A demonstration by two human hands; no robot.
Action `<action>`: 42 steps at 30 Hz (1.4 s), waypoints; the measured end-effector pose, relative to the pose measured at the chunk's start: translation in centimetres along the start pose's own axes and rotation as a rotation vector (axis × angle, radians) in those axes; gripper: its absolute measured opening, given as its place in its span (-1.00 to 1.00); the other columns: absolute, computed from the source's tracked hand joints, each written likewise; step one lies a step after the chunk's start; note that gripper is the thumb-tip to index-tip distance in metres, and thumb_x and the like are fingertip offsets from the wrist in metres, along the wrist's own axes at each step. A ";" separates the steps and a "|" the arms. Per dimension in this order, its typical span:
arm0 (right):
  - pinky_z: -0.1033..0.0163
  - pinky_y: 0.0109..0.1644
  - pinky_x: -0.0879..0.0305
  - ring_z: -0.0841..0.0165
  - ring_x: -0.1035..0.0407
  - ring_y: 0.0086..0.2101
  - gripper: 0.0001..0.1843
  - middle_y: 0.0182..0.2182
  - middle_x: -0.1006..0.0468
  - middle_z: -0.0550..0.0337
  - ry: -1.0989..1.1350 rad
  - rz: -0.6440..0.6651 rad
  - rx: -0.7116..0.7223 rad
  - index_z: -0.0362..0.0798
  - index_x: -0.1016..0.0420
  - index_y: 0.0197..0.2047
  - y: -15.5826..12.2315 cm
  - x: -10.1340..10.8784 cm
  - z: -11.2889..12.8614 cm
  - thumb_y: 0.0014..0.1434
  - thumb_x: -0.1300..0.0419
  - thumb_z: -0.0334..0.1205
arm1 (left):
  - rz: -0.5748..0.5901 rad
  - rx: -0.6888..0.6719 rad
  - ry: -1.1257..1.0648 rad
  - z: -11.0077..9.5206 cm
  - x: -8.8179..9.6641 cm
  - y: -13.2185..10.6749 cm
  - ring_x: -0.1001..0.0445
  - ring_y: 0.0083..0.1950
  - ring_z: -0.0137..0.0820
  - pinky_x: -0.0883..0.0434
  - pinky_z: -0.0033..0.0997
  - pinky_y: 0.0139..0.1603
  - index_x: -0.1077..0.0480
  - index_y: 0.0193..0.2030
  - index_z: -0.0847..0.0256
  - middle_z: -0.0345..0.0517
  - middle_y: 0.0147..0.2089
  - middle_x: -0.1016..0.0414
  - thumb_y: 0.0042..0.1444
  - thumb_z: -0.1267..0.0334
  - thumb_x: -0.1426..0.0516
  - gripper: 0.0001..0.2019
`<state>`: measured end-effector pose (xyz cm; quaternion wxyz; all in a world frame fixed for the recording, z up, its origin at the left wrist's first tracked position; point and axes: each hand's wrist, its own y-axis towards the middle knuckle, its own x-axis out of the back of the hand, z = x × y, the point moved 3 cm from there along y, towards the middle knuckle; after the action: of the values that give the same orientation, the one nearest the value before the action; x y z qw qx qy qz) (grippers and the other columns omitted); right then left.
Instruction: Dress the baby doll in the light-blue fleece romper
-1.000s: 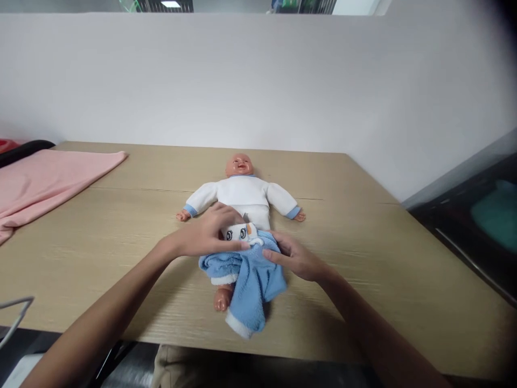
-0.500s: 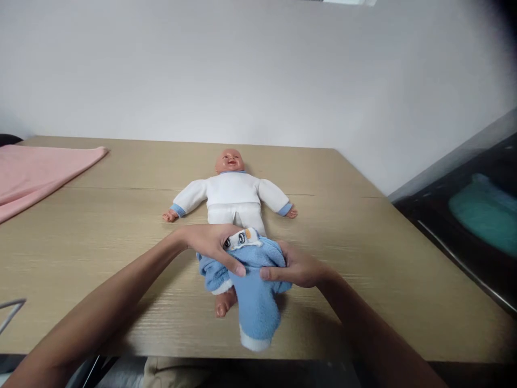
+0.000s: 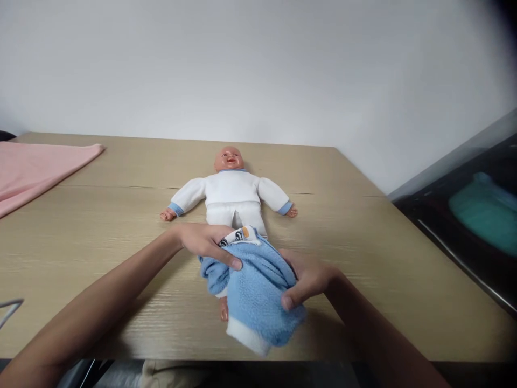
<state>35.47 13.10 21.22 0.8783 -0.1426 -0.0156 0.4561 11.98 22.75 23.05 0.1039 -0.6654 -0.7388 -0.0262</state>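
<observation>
A baby doll [image 3: 231, 189] in a white top with blue cuffs lies on its back on the wooden table [image 3: 100, 226], head away from me. Bunched blue fleece trousers [image 3: 254, 285] with white cuffs cover its legs; one bare foot shows under the cloth. My left hand [image 3: 208, 245] grips the trousers' waist near a small cartoon patch. My right hand [image 3: 305, 277] is closed on the right side of the blue cloth, pulled toward me.
A pink cloth [image 3: 36, 170] lies at the table's far left. A dark bin with something teal [image 3: 484, 213] inside stands to the right. A white wall runs behind the table. A thin wire piece [image 3: 10, 310] shows at the lower left edge.
My right hand has drawn the blue trousers down toward me, and the cloth now covers more of the doll's lower legs. My left hand has stayed at the waist.
</observation>
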 end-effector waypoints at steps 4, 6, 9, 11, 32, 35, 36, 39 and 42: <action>0.05 0.14 -0.61 0.07 -0.65 0.04 -0.07 0.07 -0.75 0.00 0.098 -0.160 0.100 -0.03 -0.66 0.28 0.1 0.1 -0.7 0.01 -0.65 0.36 | 0.105 0.112 -0.142 0.5 -0.5 -0.2 -0.68 -0.22 -0.24 -0.70 -0.29 -0.16 -0.65 -0.12 0.17 -0.07 -0.20 -0.73 0.19 -0.32 -0.47 -0.46; 0.06 0.09 -0.61 0.08 -0.65 0.01 -0.10 0.05 -0.75 0.02 0.143 -0.257 0.099 -0.01 -0.68 0.24 0.2 0.3 -1.6 0.00 -0.64 0.39 | 0.137 0.115 -0.205 0.7 -0.6 -0.3 -0.69 -0.23 -0.21 -0.72 -0.24 -0.13 -0.66 -0.11 0.17 -0.08 -0.21 -0.76 0.02 -0.29 -0.57 -0.42; 0.06 0.03 -0.63 0.13 -0.66 -0.11 -0.21 -0.05 -0.77 0.06 0.217 -0.344 0.024 0.02 -0.74 0.13 0.3 0.4 -2.6 0.02 -0.61 0.40 | 0.128 0.105 -0.242 1.0 -0.5 -0.4 -0.69 -0.25 -0.22 -0.72 -0.26 -0.15 -0.69 -0.12 0.17 -0.08 -0.23 -0.77 0.01 -0.21 -0.60 -0.46; 0.05 0.07 -0.63 0.13 -0.66 -0.13 -0.25 -0.10 -0.77 0.09 0.208 -0.339 -0.003 0.03 -0.76 0.08 0.5 0.2 -2.5 0.05 -0.59 0.42 | 0.103 0.112 -0.252 1.4 -0.3 -0.4 -0.66 -0.31 -0.25 -0.67 -0.32 -0.27 -0.68 -0.18 0.16 -0.09 -0.28 -0.75 0.04 -0.23 -0.58 -0.50; -0.26 0.43 -0.47 -0.09 -0.64 0.15 -0.24 0.05 -0.78 0.01 0.034 -0.473 0.209 0.08 -0.72 0.20 -0.7 -2.9 0.9 0.09 -0.59 0.37 | -0.127 0.123 -0.205 0.4 -0.4 0.2 -0.54 -0.25 -0.31 -0.57 -0.35 -0.16 -0.61 -0.24 0.15 -0.18 -0.29 -0.62 0.13 -0.16 -0.49 -0.59; -0.27 0.44 -0.48 -0.15 -0.60 0.25 -0.23 0.20 -0.75 -0.04 -0.076 -0.564 0.236 0.10 -0.66 0.32 -0.9 -4.5 1.3 0.10 -0.64 0.15 | -0.053 0.132 -0.191 0.1 -1.1 0.4 -0.55 -0.24 -0.31 -0.56 -0.36 -0.18 -0.64 -0.19 0.16 -0.18 -0.29 -0.63 0.09 -0.18 -0.52 -0.55; -0.25 0.42 -0.51 -0.14 -0.61 0.23 -0.30 0.20 -0.76 -0.02 -0.082 -0.649 0.241 0.11 -0.67 0.30 -0.9 -4.7 1.2 0.15 -0.61 0.10 | -0.044 0.130 -0.175 0.0 -1.3 0.5 -0.55 -0.24 -0.31 -0.55 -0.36 -0.19 -0.64 -0.19 0.16 -0.18 -0.29 -0.63 0.05 -0.17 -0.55 -0.54; -0.15 0.26 -0.60 -0.07 -0.65 0.09 -0.53 0.07 -0.78 0.03 -0.040 -0.970 0.265 0.08 -0.67 0.16 -0.6 -4.9 0.4 0.24 -0.47 0.04 | -0.087 0.135 -0.105 -0.6 -1.9 0.8 -0.52 -0.27 -0.33 -0.51 -0.39 -0.25 -0.62 -0.24 0.14 -0.21 -0.32 -0.60 0.01 -0.13 -0.58 -0.57; -0.08 0.19 -0.61 0.00 -0.62 -0.01 -0.65 -0.04 -0.76 0.04 -0.100 -1.168 0.224 0.03 -0.66 0.06 -0.5 -5.4 0.0 0.29 -0.35 0.01 | -0.135 0.143 -0.038 -1.2 -2.5 1.1 -0.51 -0.28 -0.35 -0.48 -0.42 -0.28 -0.60 -0.28 0.13 -0.22 -0.33 -0.58 0.07 -0.09 -0.54 -0.62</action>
<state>32.71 8.49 21.96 0.9917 0.0048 -0.0844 -0.0973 13.46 20.21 23.65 0.1351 -0.6052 -0.7838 0.0320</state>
